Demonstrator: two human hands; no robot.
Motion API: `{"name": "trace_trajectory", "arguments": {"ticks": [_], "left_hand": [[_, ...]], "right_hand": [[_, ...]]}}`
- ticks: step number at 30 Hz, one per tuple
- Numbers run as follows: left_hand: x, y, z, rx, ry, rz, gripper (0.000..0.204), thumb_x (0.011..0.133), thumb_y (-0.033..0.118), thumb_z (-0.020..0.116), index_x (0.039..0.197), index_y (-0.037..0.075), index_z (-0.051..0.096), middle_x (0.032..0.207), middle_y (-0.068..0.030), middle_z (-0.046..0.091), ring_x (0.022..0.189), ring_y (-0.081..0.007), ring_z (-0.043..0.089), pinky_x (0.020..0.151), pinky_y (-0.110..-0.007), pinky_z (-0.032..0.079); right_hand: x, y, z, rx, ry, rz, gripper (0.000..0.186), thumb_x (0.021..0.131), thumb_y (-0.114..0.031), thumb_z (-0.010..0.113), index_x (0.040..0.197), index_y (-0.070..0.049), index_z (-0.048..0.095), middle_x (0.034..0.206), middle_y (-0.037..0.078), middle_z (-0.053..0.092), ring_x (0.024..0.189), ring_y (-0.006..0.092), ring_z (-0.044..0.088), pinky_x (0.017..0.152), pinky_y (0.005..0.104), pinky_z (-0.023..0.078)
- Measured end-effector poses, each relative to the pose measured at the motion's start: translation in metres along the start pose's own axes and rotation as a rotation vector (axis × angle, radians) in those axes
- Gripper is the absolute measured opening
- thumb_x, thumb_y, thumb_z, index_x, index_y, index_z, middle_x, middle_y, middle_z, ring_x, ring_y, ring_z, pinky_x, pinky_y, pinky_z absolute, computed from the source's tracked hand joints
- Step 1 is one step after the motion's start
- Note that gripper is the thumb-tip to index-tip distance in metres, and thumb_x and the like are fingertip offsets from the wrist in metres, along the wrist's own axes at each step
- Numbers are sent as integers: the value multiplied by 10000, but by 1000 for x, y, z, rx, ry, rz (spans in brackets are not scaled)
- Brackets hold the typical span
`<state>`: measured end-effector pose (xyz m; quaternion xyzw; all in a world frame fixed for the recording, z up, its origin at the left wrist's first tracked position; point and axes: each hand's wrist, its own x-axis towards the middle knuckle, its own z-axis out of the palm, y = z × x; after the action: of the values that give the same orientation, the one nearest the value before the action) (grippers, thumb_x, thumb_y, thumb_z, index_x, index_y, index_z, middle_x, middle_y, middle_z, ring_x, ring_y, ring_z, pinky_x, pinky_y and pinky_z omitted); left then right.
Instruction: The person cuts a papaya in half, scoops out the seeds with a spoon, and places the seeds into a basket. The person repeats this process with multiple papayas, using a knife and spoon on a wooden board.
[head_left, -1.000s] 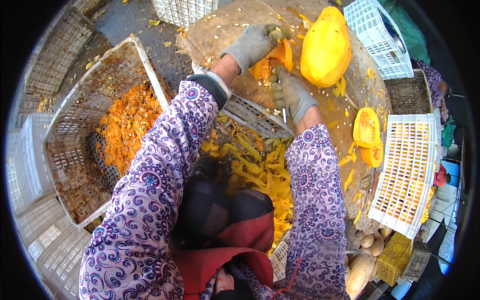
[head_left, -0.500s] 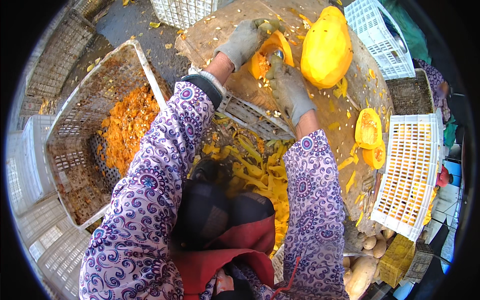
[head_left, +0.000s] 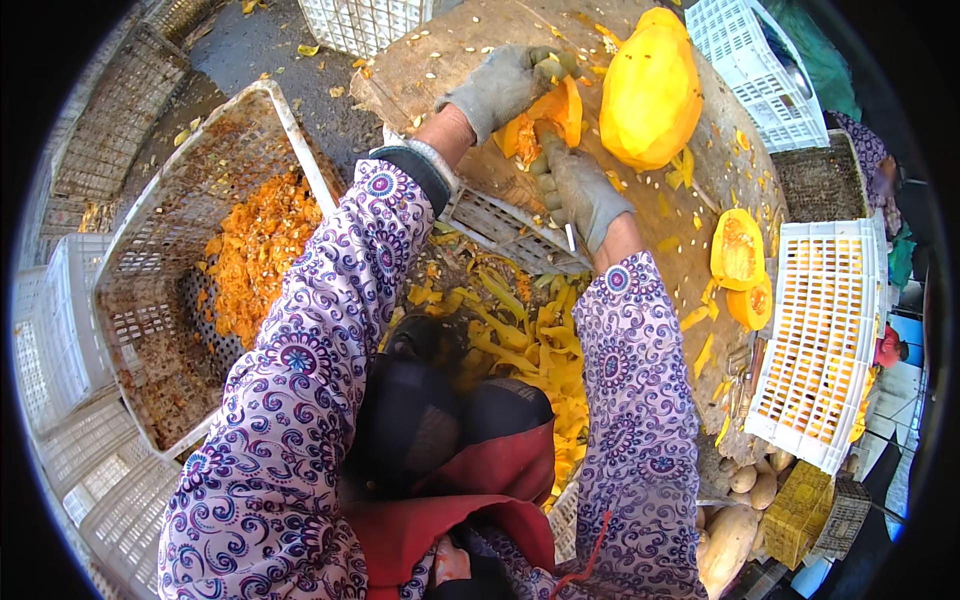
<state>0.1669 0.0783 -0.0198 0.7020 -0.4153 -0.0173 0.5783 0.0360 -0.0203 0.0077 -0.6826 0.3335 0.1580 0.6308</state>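
Top centre of frame: gloved left hand (head_left: 497, 88) & gloved right hand (head_left: 578, 187) close together, both clamped on an orange papaya piece (head_left: 548, 115) over a wooden board (head_left: 440, 60), w/ a whole peeled papaya (head_left: 650, 90) just right.

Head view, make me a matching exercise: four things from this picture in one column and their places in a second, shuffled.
Things:
1. peeled whole papaya
2. papaya piece
3. orange pulp
4. yellow peel strips

Places:
A. between the two gloved hands
B. in the wire crate on the left
C. on the wooden board, right of the hands
D. in a pile below the forearms

Pairs: 1-C, 2-A, 3-B, 4-D
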Motion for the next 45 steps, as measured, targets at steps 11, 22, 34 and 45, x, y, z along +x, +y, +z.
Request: {"name": "trace_trajectory", "arguments": {"ticks": [11,22,34,45], "left_hand": [[-1,10,2,67,46,-12,318,909,349,495,1056,122,663,968,-151,660,895,-276,630,805,-340,480],[-2,10,1,58,22,25,314,902,374,515,1055,144,663,994,-130,659,899,-288,624,815,-340,476],[5,-8,10,159,103,46,379,902,456,479,1053,159,660,983,-154,644,908,-339,604,795,-364,476],[-10,-1,12,-168,196,-23,381,880,339,595,1160,81,587,1034,-85,645,945,-165,589,828,-296,467]], "right_hand": [[35,8,-20,-730,223,-429,569,917,-516,413,1055,0,608,1014,183,639,987,295,573,906,366,393],[20,7,-26,10,-90,21,418,921,-435,461,894,-23,525,612,14,474,481,125,414,432,281,339],[-13,17,-17,76,-26,-46,452,909,-550,429,821,-112,494,528,-97,289,389,24,208,350,196,169],[-30,26,-16,293,-156,-74,428,900,-550,452,771,-143,470,530,-92,301,385,16,218,337,171,168]]}}
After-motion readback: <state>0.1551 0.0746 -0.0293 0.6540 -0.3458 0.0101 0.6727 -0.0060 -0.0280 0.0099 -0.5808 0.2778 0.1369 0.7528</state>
